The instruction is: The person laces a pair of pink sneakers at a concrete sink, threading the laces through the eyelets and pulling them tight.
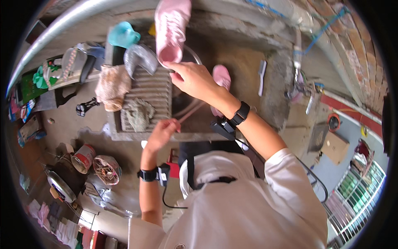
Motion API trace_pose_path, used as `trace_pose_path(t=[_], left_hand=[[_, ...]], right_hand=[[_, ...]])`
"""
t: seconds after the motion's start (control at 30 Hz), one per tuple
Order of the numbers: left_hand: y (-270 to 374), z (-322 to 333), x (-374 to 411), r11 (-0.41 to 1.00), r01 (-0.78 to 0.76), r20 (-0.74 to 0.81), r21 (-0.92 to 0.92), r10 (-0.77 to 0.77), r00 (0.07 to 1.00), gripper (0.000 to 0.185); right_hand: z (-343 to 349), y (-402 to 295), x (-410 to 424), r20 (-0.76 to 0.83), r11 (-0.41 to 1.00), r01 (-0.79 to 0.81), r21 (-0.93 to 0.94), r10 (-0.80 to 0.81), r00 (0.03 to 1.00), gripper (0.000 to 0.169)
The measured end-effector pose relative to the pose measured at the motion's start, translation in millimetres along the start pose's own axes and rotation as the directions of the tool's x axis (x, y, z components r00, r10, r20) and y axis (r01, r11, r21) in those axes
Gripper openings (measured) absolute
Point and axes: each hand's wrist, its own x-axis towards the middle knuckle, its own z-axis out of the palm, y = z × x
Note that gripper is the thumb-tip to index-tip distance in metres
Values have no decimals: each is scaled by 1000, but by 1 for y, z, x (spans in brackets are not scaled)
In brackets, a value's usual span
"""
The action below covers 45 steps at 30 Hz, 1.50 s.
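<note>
My right hand (194, 79) pinches the heel collar of a pink lace-up sneaker (171, 31), which points toe-up towards the top of the picture. Below it, my left hand (163, 132), slightly blurred, closes on the end of a thin pinkish strip (191, 111). I cannot tell what the strip is. Behind my right hand is a round basin (196, 55), mostly covered. A second pink sneaker (221, 76) lies on the wet concrete sink floor, partly hidden by my right forearm.
A ridged concrete washboard (149, 90) carries a crumpled cloth (138, 115) and a grey plastic bag (141, 59). A beige towel (113, 85) hangs over its left side. A teal plastic item (123, 35) sits at the corner. Right lie a brush (262, 77) and a tap (298, 87).
</note>
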Motion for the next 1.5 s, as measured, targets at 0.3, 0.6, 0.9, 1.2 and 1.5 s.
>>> trace_pose_path(t=[0.3,0.6,0.9,1.2,1.5], left_hand=[[16,13,-14,970,-60,68,234,45,997,28],[38,51,-32,948,99,-78,303,-79,994,28],[43,102,-49,932,91,-243,351,-3,970,30],[29,146,-55,955,82,-243,286,-11,970,25],[40,187,-50,946,15,-115,323,24,993,22]], right_hand=[[-78,176,-213,-248,720,-680,-136,640,727,21],[-58,198,-246,-207,775,-626,88,629,749,22],[35,272,-237,-128,884,-444,-147,428,895,36],[25,232,-233,-132,828,-360,-431,337,932,23],[12,279,-151,270,771,-575,-272,635,724,40]])
